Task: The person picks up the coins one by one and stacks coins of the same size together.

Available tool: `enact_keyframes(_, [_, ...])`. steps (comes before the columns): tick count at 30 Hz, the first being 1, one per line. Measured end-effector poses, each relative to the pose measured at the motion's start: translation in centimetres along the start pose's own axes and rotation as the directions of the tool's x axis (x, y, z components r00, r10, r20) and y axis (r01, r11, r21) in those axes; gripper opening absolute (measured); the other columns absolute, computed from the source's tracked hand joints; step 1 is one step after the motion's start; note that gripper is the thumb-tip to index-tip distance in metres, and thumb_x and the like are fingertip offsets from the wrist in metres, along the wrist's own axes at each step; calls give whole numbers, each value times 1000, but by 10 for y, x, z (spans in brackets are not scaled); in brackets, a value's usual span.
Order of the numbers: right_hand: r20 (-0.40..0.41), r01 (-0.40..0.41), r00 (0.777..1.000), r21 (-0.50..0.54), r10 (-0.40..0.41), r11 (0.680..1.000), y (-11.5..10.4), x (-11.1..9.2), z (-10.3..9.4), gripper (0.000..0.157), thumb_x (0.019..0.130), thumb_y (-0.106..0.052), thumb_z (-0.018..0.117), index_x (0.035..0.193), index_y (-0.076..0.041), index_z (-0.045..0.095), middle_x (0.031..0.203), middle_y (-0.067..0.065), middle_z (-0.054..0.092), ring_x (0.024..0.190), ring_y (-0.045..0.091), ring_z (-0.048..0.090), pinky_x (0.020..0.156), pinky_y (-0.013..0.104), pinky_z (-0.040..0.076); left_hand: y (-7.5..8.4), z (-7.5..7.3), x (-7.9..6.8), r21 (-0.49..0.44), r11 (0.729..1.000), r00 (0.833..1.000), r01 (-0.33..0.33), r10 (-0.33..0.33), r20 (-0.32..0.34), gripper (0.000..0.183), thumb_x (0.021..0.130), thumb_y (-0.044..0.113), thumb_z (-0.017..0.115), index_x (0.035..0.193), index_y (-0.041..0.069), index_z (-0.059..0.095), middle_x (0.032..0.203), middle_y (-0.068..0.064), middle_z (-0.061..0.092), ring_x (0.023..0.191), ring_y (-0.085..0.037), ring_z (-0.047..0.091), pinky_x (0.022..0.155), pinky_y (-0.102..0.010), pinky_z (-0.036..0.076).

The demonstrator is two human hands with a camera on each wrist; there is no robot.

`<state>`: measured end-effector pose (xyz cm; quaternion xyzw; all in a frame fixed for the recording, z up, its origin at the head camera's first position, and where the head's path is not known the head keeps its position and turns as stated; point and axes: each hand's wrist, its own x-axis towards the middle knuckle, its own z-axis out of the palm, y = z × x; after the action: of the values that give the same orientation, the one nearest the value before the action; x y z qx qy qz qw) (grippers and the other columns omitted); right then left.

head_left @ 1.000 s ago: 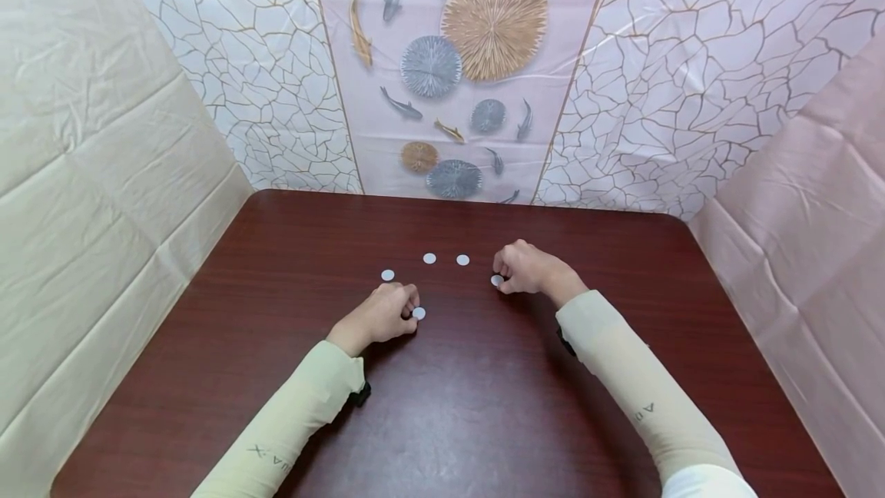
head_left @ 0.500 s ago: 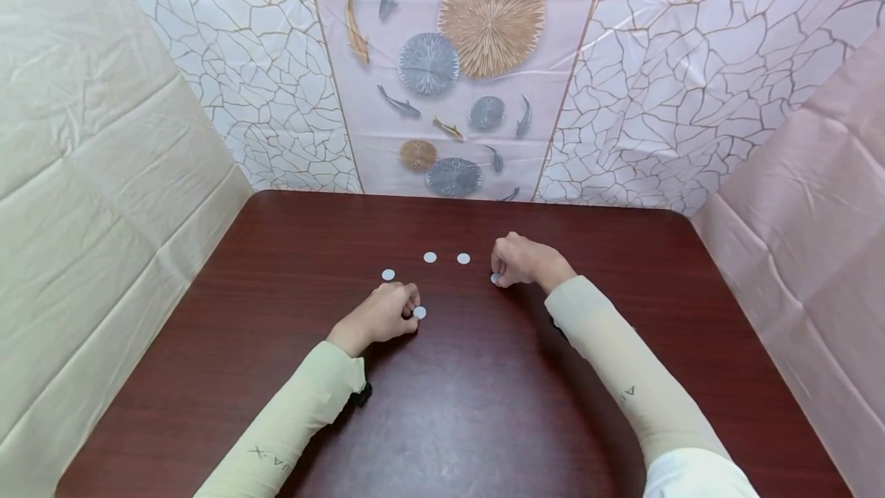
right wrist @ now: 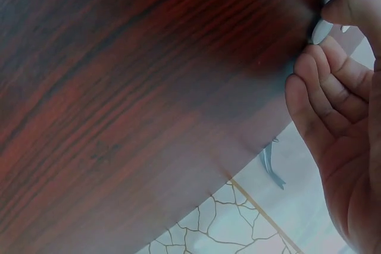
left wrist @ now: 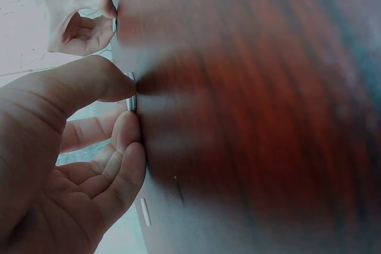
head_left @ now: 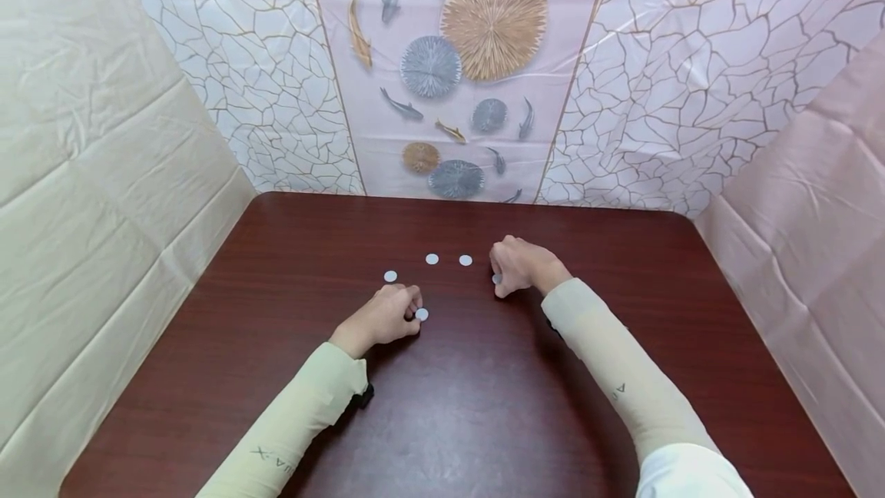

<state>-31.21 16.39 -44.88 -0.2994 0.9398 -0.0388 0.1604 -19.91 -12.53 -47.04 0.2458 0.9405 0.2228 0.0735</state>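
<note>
On the dark red-brown table lies a white disc (head_left: 422, 314) that my left hand (head_left: 379, 318) pinches at its edges between thumb and fingertip. The left wrist view shows this flat disc (left wrist: 131, 92) edge-on, right at the table surface. Farther back and to the right, my right hand (head_left: 523, 264) grips a second white disc (head_left: 496, 279), partly covered by the thumb in the head view. From the right wrist, that disc (right wrist: 322, 31) appears between thumb and fingertip, close over the wood.
Three more white discs lie in an arc: one (head_left: 390, 277) just beyond my left hand, another (head_left: 432, 259) at the middle, and a third (head_left: 466, 260) left of my right hand. Patterned cloth (head_left: 449, 98) hangs behind the table (head_left: 442, 421); plain cloth hangs at both sides.
The right hand has shifted slightly left and turned a little, so its thumb covers more of the disc. The left hand and the three loose discs stay put.
</note>
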Motion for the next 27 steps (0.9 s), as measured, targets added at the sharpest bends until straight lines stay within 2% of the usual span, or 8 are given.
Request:
enact_keyframes(4, [-21,35,999,-16,-35,999,-2,-1,-1,15,79,-21,81,80,-14,68,76,0,67,66,14,61,63,27,49,0,-1,-1,-4,1000,1000,2,-2,-6,16,87,7,74,100,7,65,98,-4,69,92,-16,65,85,-33,55])
enact_keyframes(18, [-45,52,998,-5,-52,999,-4,-11,1,17,80,-25,79,88,-12,71,81,-1,69,68,12,63,67,27,53,0,0,0,-6,1000,1000,-12,12,-3,15,88,7,74,100,7,65,96,-3,69,91,-15,64,84,-31,55])
enact_keyframes(27, [-83,112,990,-16,-113,994,-10,-27,-2,15,75,-22,78,81,-14,68,72,-4,65,62,10,59,62,26,50,0,0,-1,1,1000,1000,-1,1,6,16,87,7,74,101,7,65,98,-4,69,92,-16,65,86,-34,55])
